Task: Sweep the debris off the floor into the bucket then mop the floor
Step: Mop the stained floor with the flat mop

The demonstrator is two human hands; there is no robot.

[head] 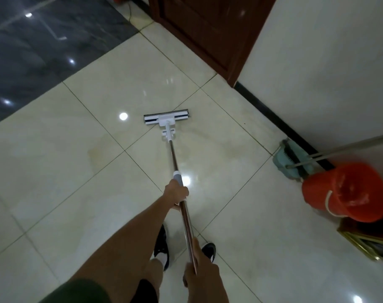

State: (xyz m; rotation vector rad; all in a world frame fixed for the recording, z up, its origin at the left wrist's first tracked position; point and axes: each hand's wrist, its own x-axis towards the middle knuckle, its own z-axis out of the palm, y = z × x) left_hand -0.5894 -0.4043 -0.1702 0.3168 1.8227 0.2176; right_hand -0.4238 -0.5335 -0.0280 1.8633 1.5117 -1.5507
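Head view: left hand (177, 194) and right hand (199, 264) clamp the sponge mop (166, 119) handle; keep head flat on tile floor (77, 171), overlapping strokes.

One mop (166, 120) lies mid-floor, one red bucket (344, 194) at right, one teal dustpan (292, 162) beside it, two hands (177, 192) (200, 272), two dark shoes (162, 246) (209, 251), one brown door (208, 29) far.

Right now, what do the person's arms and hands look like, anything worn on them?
Both forearms are bare down to the hands: no gloves, watch, rings or bands show on the left hand or the right hand. A dark green short sleeve covers the left upper arm at the bottom edge. The right upper arm is out of frame.
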